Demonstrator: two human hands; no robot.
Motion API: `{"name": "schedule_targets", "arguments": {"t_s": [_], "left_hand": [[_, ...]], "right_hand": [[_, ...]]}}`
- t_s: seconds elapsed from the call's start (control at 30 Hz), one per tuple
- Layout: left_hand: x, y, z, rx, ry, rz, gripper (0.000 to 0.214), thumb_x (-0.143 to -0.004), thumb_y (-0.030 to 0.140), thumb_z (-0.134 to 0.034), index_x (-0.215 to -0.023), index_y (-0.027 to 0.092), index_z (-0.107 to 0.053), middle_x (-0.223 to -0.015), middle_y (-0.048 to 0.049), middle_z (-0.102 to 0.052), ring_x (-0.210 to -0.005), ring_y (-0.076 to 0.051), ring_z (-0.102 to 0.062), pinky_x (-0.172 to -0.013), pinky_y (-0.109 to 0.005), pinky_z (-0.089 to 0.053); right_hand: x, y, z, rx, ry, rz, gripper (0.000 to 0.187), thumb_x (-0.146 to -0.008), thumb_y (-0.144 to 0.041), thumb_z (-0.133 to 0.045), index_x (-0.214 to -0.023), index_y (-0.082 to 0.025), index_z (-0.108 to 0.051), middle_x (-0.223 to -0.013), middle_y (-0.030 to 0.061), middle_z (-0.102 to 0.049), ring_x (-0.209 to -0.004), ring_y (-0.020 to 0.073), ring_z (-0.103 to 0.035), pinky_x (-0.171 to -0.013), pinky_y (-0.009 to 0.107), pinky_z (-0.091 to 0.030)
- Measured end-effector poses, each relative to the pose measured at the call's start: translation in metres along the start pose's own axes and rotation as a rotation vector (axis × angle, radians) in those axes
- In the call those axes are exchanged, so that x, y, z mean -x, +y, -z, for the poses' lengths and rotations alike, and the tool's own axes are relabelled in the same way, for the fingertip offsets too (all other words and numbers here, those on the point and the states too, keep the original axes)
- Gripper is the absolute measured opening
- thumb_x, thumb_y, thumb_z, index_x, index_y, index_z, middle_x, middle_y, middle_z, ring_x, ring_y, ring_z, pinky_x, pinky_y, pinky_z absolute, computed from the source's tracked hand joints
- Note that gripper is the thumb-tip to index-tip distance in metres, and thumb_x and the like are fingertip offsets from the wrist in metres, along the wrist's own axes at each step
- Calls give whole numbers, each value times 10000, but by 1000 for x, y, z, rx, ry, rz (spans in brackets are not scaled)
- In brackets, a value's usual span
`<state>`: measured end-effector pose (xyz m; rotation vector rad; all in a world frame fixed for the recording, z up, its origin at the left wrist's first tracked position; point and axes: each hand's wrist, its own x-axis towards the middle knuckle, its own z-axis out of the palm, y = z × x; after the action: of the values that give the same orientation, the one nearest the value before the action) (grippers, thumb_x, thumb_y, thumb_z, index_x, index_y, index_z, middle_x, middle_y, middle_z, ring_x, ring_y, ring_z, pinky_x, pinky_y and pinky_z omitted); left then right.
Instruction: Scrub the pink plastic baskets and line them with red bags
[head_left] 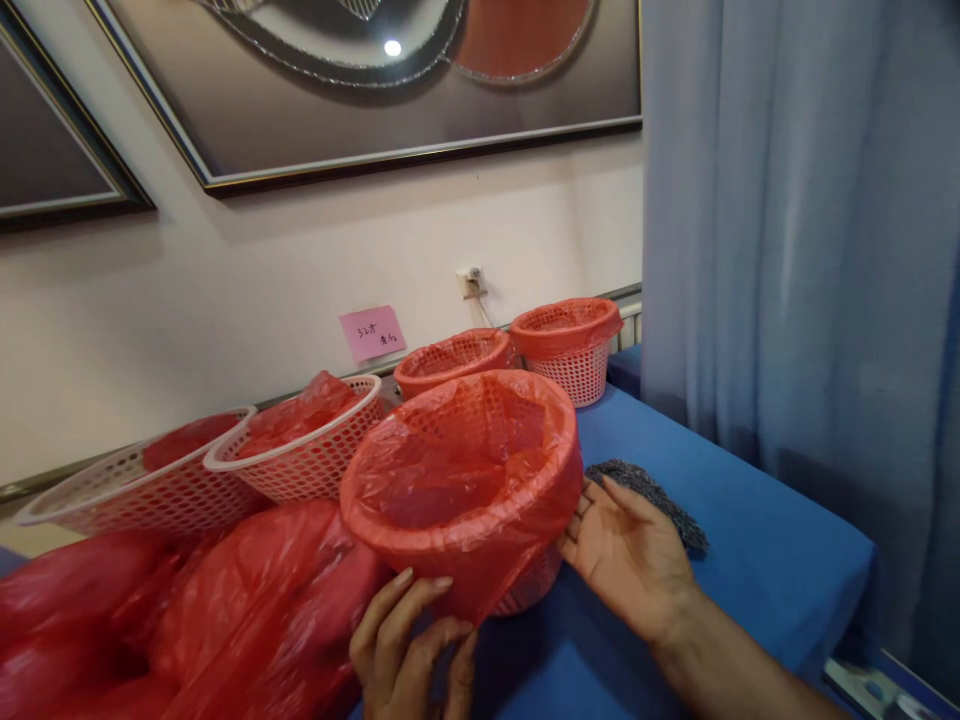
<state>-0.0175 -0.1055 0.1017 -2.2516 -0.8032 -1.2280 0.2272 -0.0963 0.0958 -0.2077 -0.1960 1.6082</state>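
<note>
In front of me a lattice plastic basket [529, 588] is lined with a red plastic bag [457, 537], its edge folded down over the rim. The basket tilts slightly towards me. At the bag's hanging front edge, my left hand [412, 645] has curled fingers, with the film's lower corner pinched near thumb and forefinger. My right hand [634, 560] is open, palm up, its fingertips against the basket's right side and partly hidden behind the bag. A dark grey fuzzy cloth [651, 497] lies just beyond that hand.
Two bag-lined baskets, one nearer [454, 362] and one farther [574, 365], stand behind. At left are two pale baskets, one middle [300, 470] and one far left [157, 495], and a heap of red bags [247, 610]. All are on a blue-covered table [750, 540]; a blue curtain [795, 250] hangs right.
</note>
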Motion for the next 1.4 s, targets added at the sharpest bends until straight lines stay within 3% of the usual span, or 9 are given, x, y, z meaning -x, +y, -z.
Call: {"name": "schedule_targets", "arguments": {"t_s": [0.33,0.57,0.7,0.83,0.93,1.03,1.2,1.3,1.4], "left_hand": [[4,-13,-2,-28,-70,20,199,-833,91,-661,-945,255,-673,-1133,-79,-690,-1206,-299,-585,-961,-447,-529],[1,-28,1,-28,195,271,260,-847,175,-702,-1090,238,-635,-1395,-118,-544,-1284,-322,-558,-1075,-520,-485],[-20,-38,-3,31,280,335,472,-864,198,-696,-1309,292,-573,-1596,-66,-407,-1453,-348,-411,-1209,-582,-341],[-41,-47,-5,88,214,268,386,-959,164,-549,-1326,275,-589,-1522,-82,-515,-1478,-318,-392,-1216,-589,-317],[-57,-48,6,89,162,229,219,-984,193,-509,-1126,228,-672,-1209,-86,-711,-1336,-298,-555,-1139,-564,-413],[-89,-45,24,91,275,228,237,-997,230,-494,-1145,206,-678,-1266,-100,-690,-1309,-285,-579,-1145,-537,-406],[-162,-66,22,122,-389,-12,430,-1027,430,-379,-1202,234,-719,-1348,-89,-689,-1380,-309,-521,-1165,-539,-348],[-183,-94,3,173,-931,88,538,-953,598,-466,-733,208,-764,-808,-83,-780,-859,-261,-719,-924,-400,-517],[-189,-116,-7,90,-1262,262,693,-881,712,-493,-408,208,-542,-412,-30,-551,-440,-168,-510,-593,-302,-466]], "right_hand": [[-60,-40,17,241,120,174,236,-756,-188,-795,-979,-193,-720,-1009,23,-784,-855,149,-730,-803,271,-598],[-75,-28,45,573,280,107,348,-641,-169,-845,-951,-185,-685,-793,22,-740,-641,138,-661,-598,242,-520],[-62,-35,33,886,357,609,415,-786,-332,-754,-1177,-243,-647,-1264,81,-670,-1090,227,-658,-883,377,-542],[-37,-48,-6,1441,-83,1217,498,-948,-313,-550,-1442,-294,-487,-1551,88,-447,-1437,291,-404,-1155,529,-331],[-26,-48,-24,1804,-525,1234,415,-950,-310,-566,-1364,-296,-546,-1351,79,-617,-1334,298,-508,-1141,536,-319],[-29,-43,-25,1866,-631,1235,289,-952,-359,-576,-1226,-269,-579,-1124,68,-682,-1167,283,-595,-1071,514,-369],[-39,-41,-19,1851,-629,1252,212,-979,-422,-525,-1107,-260,-576,-997,54,-675,-1027,261,-611,-1007,486,-389],[-38,-42,-20,1862,-598,1247,238,-992,-466,-505,-1076,-258,-583,-984,57,-672,-1020,260,-606,-1009,480,-385],[-37,-42,-23,1884,-603,1219,277,-1009,-497,-471,-1064,-252,-587,-980,56,-664,-1005,250,-596,-1006,473,-381]]}}
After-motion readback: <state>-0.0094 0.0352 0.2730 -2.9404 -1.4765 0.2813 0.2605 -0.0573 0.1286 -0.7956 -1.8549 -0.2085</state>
